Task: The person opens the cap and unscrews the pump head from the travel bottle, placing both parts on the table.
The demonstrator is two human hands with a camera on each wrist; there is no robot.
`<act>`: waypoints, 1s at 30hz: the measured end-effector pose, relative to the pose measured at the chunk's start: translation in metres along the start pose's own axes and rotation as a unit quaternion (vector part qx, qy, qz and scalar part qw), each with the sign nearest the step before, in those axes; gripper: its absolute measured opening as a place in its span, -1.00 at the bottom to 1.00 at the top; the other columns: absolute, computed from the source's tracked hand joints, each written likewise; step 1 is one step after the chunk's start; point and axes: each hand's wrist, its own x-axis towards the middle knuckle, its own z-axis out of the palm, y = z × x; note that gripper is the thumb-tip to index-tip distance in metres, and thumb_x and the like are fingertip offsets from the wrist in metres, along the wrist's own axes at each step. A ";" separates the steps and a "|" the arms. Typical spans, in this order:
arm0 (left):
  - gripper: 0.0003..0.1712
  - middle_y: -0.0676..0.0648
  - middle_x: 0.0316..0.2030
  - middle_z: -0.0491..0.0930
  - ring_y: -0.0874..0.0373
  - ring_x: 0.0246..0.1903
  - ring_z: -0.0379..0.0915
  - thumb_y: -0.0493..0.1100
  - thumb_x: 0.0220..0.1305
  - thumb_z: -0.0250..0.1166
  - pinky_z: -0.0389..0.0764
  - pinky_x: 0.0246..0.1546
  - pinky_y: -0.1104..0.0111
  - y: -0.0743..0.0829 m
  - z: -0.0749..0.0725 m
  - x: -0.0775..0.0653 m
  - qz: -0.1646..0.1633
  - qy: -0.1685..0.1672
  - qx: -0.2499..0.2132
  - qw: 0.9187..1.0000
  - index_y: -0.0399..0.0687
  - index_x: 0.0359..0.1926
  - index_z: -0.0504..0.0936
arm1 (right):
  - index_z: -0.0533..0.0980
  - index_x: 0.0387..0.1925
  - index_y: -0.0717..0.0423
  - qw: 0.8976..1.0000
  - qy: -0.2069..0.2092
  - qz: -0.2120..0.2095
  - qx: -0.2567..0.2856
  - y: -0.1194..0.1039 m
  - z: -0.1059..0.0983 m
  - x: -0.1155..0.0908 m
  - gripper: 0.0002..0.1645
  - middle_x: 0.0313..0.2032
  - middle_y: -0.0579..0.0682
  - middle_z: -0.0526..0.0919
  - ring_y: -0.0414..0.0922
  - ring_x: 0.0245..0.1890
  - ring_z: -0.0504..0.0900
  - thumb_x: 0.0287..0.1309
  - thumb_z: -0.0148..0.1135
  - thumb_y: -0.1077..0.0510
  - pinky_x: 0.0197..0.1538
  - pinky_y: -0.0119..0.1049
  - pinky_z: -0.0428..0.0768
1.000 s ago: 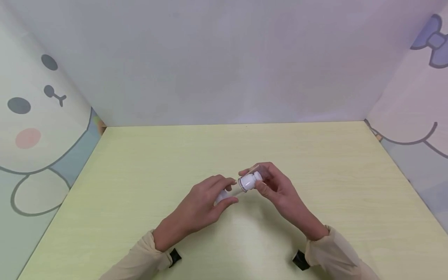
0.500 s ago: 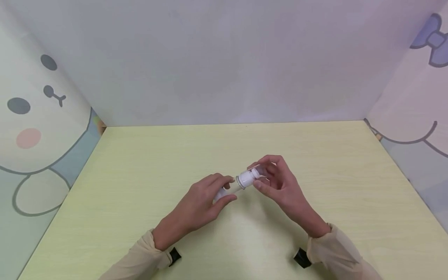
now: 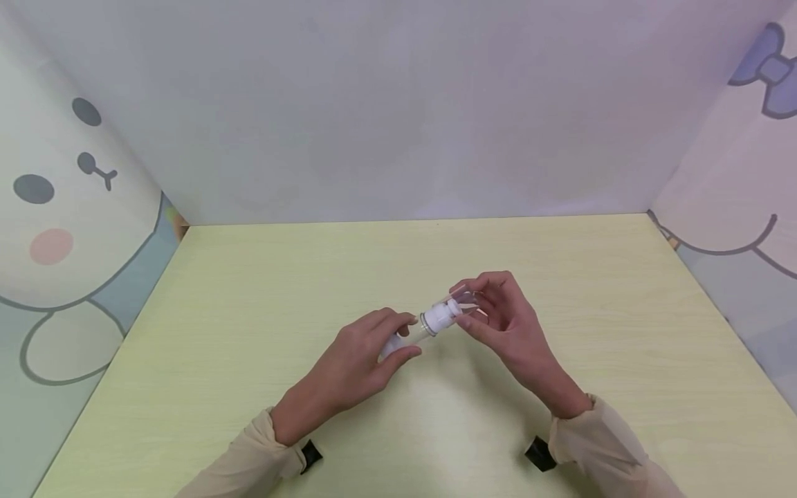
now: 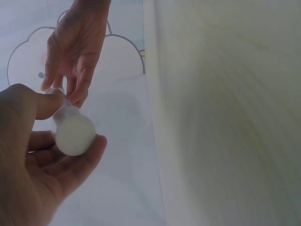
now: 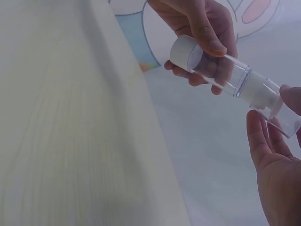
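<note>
A clear pump bottle [image 5: 226, 75] with a white base [image 4: 75, 135] and white pump collar [image 3: 439, 317] slants above the table. My left hand [image 3: 364, 356] grips it round the base end, thumb on the near side, fingers curled over the far side. At the pump end, my right hand [image 3: 510, 332] pinches a clear cap [image 5: 283, 123] between thumb and fingertips. In the right wrist view the cap still surrounds part of the white pump, with its far end past the nozzle. The left wrist view looks straight at the white base, which hides most of the bottle.
A pale wood-grain table [image 3: 261, 277] lies under both hands. Behind it stands a plain grey-white wall [image 3: 398, 111], with cartoon-printed panels [image 3: 68, 152] at both sides. Black pieces [image 3: 540, 454] sit at the beige sleeves [image 3: 598, 443].
My right hand has drawn up and to the right with the clear cap, sliding it outward along the pump. The left hand and bottle have shifted only slightly left.
</note>
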 end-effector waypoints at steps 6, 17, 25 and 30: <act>-0.56 0.01 -0.16 0.69 0.28 -0.29 0.55 -0.07 0.30 0.50 0.62 -0.29 0.50 -0.001 0.001 -0.001 0.008 0.010 0.001 1.000 -0.11 0.11 0.63 | 0.32 0.16 0.05 1.000 0.007 -0.007 0.001 -0.002 -0.005 0.001 -0.46 0.16 0.00 0.58 -0.16 0.15 0.65 0.30 0.25 0.51 0.17 -0.38 0.68; -0.56 0.02 -0.19 0.68 0.27 -0.32 0.53 -0.05 0.30 0.50 0.60 -0.32 0.49 -0.003 0.002 0.000 0.008 0.010 0.011 1.000 -0.14 0.10 0.64 | 0.35 0.15 0.04 0.999 0.019 -0.018 0.026 -0.002 -0.014 0.004 -0.48 0.17 0.00 0.57 -0.17 0.18 0.66 0.31 0.22 0.52 0.19 -0.33 0.68; -0.57 0.00 -0.19 0.69 0.28 -0.31 0.51 -0.07 0.30 0.50 0.60 -0.31 0.49 -0.003 0.002 0.001 0.009 0.007 0.007 1.000 -0.11 0.11 0.65 | 0.34 0.14 0.11 0.999 0.023 -0.042 0.026 0.000 -0.020 0.007 -0.50 0.16 0.03 0.57 -0.15 0.15 0.66 0.31 0.20 0.55 0.20 -0.30 0.68; -0.57 0.01 -0.17 0.69 0.29 -0.30 0.52 -0.08 0.30 0.50 0.60 -0.31 0.49 -0.003 0.002 0.000 0.006 0.004 0.008 1.000 -0.12 0.12 0.65 | 0.33 0.14 0.22 0.998 0.030 -0.063 0.009 0.002 -0.023 0.009 -0.49 0.14 0.05 0.58 -0.12 0.12 0.67 0.27 0.20 0.59 0.18 -0.32 0.68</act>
